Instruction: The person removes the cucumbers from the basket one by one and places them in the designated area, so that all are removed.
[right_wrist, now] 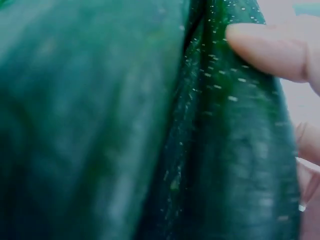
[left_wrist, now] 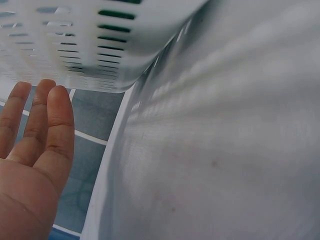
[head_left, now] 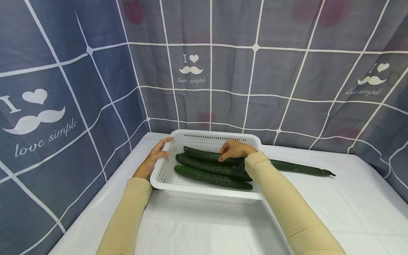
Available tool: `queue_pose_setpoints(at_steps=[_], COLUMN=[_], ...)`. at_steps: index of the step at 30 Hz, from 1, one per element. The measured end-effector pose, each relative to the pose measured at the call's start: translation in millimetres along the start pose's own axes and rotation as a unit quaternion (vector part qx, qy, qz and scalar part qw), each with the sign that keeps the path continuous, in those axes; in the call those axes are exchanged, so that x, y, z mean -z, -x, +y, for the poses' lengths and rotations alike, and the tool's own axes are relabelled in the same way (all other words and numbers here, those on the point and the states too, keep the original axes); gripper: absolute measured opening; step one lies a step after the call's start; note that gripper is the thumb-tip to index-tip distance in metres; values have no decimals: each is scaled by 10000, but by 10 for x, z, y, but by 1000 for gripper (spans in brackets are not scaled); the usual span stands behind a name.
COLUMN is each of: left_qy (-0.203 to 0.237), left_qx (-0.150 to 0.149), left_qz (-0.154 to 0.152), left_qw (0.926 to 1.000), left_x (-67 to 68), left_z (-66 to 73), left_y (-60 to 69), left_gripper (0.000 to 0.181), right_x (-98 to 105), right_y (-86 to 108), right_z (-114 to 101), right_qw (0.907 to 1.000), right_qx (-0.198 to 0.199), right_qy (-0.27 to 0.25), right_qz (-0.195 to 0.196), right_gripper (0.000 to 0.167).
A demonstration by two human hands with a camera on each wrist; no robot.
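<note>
Three cucumbers (head_left: 210,166) lie roughly left to right in the white basket (head_left: 204,190) on the bench (head_left: 207,233), the farthest cucumber (head_left: 201,153) directly under the right hand (head_left: 235,150), whose fingers curl onto it across its long axis, while the left hand (head_left: 154,159), fingers nearly straight, touches the basket's left end.

A: Is there a way in from the front?
B: Yes. Between the left sleeve (head_left: 125,216) and the right sleeve (head_left: 288,205), the worktop (head_left: 200,230) is free right up to the basket (head_left: 207,191).
A: The left?
B: Blocked. The left grip (head_left: 154,157) rests on that rim, the side curtain (head_left: 76,117) near it.
A: Behind?
B: Tight; the back curtain (head_left: 229,74) hangs close past the far rim.
A: Right?
B: The right sleeve crosses there, and a cucumber (head_left: 302,167) juts out beyond it.
</note>
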State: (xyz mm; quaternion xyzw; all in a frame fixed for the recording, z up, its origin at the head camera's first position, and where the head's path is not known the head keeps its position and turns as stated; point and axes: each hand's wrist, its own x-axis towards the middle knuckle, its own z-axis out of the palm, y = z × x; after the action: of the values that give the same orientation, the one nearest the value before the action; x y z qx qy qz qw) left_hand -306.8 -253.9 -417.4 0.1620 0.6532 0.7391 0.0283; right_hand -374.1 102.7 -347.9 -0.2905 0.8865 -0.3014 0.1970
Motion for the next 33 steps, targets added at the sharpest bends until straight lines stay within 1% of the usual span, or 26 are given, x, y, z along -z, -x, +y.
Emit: queue_pose_setpoints(at_steps=[4, 9, 11, 15, 18, 20, 24, 26, 29, 33], left_qy=[2, -5, 25, 81, 49, -24, -64, -55, -13, -2], left_qx=[-76, -122, -86, 28, 38, -18, -171, -205, -169, -73], left_qz=[-44, -64, -59, -37, -11, 15, 50, 48, 15, -4], left_qw=[10000, 9999, 9999, 10000, 10000, 10000, 9998, 9998, 9999, 10000], left_x=[10, 22, 24, 13, -2, -7, -1, 4, 10, 9], left_z=[-7, -6, -9, -10, -12, -6, -11, -13, -13, -11], left_y=[-6, -16, -13, -4, 3, -2, -19, -24, -21, -21], left_gripper=[59, 58, 58, 59, 58, 58, 58, 59, 60, 65], right_x=[14, 20, 16, 10, 12, 19, 37, 49, 71, 110], right_y=[12, 2, -2, 15, 28, 28, 30, 51, 103, 182], right_z=[-6, -23, -39, -80, -88, -92, -123, -155, -222, -285], right_qw=[9997, 9983, 9972, 9969, 9977, 9974, 9928, 9899, 9877, 9852], right_qx=[-6, 216, 309, 227, 144, 209, 493, 573, 576, 680], right_qy=[-93, -268, -404, -477, -300, -166, 132, 250, 330, 359], right_qz=[209, 468, 548, 576, 584, 670, 1087, 1273, 1415, 1532], right_gripper=[31, 22, 22, 31, 39, 40, 36, 35, 36, 35])
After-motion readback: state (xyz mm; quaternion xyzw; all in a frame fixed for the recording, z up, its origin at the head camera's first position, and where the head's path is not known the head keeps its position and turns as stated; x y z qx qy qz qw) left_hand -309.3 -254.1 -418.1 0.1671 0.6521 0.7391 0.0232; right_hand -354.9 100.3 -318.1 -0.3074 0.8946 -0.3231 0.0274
